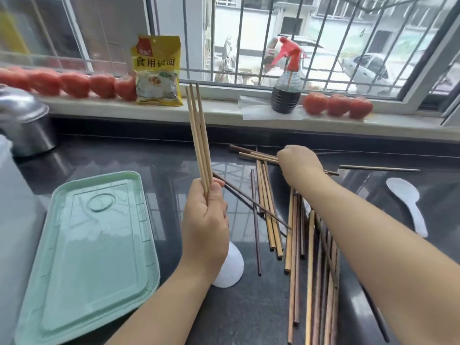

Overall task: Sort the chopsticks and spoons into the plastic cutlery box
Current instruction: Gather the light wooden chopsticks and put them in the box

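My left hand (pixel 207 220) grips a bundle of three light wooden chopsticks (pixel 198 135), held upright above the dark counter. My right hand (pixel 300 164) reaches across to the far part of a scattered pile of chopsticks (pixel 298 232), its fingers curled down onto a few lying crosswise there. The pile mixes light and dark brown sticks. A white plastic spoon (pixel 405 202) lies at the right. Another white spoon (pixel 230 267) sits partly under my left wrist. A mint green plastic lid or tray (pixel 92 250) lies at the left.
The windowsill at the back holds rows of red tomatoes (pixel 74 84), a yellow food packet (pixel 158 70) and a red-topped spray bottle (pixel 286 95). A steel pot (pixel 27 125) stands at the far left. A pale container edge (pixel 12 207) shows at the left border.
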Demonstrator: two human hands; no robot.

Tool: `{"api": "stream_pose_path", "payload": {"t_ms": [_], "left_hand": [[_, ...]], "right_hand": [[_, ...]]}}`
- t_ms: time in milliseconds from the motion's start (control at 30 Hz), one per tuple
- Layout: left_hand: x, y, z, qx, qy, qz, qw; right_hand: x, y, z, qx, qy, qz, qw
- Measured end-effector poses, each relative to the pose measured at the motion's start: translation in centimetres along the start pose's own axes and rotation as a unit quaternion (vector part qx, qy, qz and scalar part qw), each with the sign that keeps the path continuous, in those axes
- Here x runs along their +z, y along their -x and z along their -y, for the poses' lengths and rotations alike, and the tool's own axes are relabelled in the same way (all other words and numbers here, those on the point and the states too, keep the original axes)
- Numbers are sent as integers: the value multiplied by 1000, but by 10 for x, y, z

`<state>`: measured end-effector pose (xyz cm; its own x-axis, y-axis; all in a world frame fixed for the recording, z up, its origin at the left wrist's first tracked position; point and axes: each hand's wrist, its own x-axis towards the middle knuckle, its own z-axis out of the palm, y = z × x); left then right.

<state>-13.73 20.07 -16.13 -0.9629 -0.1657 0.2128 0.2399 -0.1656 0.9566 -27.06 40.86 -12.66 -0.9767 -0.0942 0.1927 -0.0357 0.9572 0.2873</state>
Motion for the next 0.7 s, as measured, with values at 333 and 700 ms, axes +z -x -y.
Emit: {"api": "stream_pose_path", "payload": {"t_ms": [333,700], "left_hand": [[-3,-5,-6,-70,37,4,997],[-1,4,-44,-243,171,180,938]], "right_hand": [[-5,-4,2,-67,95,-7,993],[-34,92,22,-222,-117,-441,862]]}}
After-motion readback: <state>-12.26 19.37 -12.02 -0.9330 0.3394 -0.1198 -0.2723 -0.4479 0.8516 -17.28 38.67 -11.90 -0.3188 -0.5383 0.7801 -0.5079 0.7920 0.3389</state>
